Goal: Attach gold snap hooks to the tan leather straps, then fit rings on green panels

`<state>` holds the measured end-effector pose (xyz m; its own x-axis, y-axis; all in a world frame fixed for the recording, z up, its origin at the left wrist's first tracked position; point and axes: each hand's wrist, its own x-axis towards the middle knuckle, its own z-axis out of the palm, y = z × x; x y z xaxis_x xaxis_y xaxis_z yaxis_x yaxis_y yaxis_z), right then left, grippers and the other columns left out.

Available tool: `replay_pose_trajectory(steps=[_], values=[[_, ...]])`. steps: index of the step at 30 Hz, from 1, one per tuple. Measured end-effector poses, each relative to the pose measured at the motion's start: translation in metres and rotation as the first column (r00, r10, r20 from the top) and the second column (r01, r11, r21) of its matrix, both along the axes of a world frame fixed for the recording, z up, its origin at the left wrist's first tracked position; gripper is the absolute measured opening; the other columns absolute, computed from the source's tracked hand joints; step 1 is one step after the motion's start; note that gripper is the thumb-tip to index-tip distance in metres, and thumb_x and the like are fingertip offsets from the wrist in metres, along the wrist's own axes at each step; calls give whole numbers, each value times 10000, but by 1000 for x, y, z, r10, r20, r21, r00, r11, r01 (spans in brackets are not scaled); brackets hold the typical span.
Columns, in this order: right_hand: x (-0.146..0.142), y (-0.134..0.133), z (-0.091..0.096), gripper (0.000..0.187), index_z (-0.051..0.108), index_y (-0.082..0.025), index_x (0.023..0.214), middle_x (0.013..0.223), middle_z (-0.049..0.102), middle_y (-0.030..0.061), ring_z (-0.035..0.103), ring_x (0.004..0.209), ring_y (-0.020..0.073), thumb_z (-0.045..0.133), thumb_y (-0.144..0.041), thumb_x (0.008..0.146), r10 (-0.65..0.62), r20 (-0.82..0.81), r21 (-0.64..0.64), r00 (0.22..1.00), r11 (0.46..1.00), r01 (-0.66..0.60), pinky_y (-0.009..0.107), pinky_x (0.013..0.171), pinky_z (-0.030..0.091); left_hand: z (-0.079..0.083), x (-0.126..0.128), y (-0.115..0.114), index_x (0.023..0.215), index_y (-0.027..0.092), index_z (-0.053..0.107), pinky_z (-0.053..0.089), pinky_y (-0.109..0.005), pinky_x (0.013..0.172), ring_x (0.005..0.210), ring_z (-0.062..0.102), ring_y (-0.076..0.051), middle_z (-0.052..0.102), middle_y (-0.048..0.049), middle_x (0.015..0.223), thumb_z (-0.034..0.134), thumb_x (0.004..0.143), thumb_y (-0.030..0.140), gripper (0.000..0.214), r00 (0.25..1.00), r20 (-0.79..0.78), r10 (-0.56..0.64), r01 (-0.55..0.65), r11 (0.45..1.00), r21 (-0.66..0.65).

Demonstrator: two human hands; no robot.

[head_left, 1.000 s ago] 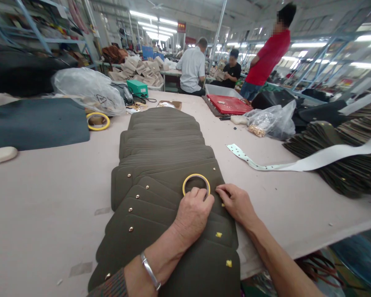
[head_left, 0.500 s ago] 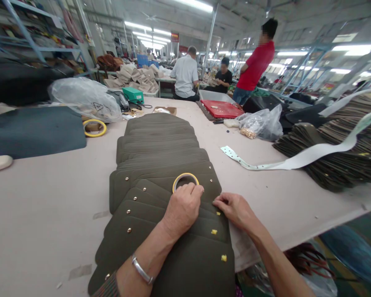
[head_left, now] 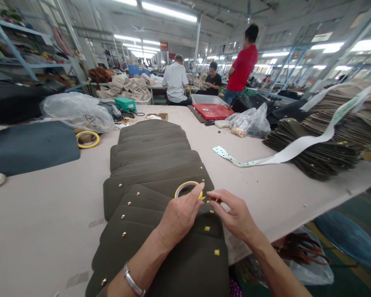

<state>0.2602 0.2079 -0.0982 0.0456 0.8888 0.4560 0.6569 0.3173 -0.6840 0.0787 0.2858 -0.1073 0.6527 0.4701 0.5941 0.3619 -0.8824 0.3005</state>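
A long overlapping row of dark olive leather panels (head_left: 154, 156) with brass studs runs down the pale table (head_left: 43, 214). My left hand (head_left: 179, 216) grips a thin yellow tape roll (head_left: 185, 186), tilted up off the panels, with a bit of yellow tape at my thumb. My right hand (head_left: 235, 214) hovers just to its right, fingers pinched toward the tape end. Small yellow tape pieces (head_left: 217, 252) are stuck on the nearest panels.
Stacks of olive panels (head_left: 315, 152) and a white punched strip (head_left: 266, 159) lie right. Plastic bags (head_left: 77, 109), another yellow tape roll (head_left: 87, 139), a dark mat (head_left: 27, 146), a red tray (head_left: 212, 111). Three people (head_left: 241, 68) work beyond the table's far end.
My left hand has lifted the tape roll off the panel and tilted it. My right hand rose from the panel and now pinches at the tape end.
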Motion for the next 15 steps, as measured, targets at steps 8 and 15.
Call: replay_pose_trajectory(steps=[8,15], values=[[-13,7,0,157,602,-205,873,760,628,29,591,725,152,467,-129,902,6,221,164,975,986,-43,272,674,475,-1,1,-4,1301,131,386,562,-278,691,782,699,-167,719,-64,970,419,980,209,331,997,-78,-7,10,999,35],[-20,10,-10,159,608,-202,834,690,634,17,596,634,139,472,-126,863,-119,271,279,955,959,40,252,611,467,6,-2,-1,936,199,570,505,-242,597,690,645,-157,654,-4,771,439,952,169,135,982,-183,52,-45,998,46]])
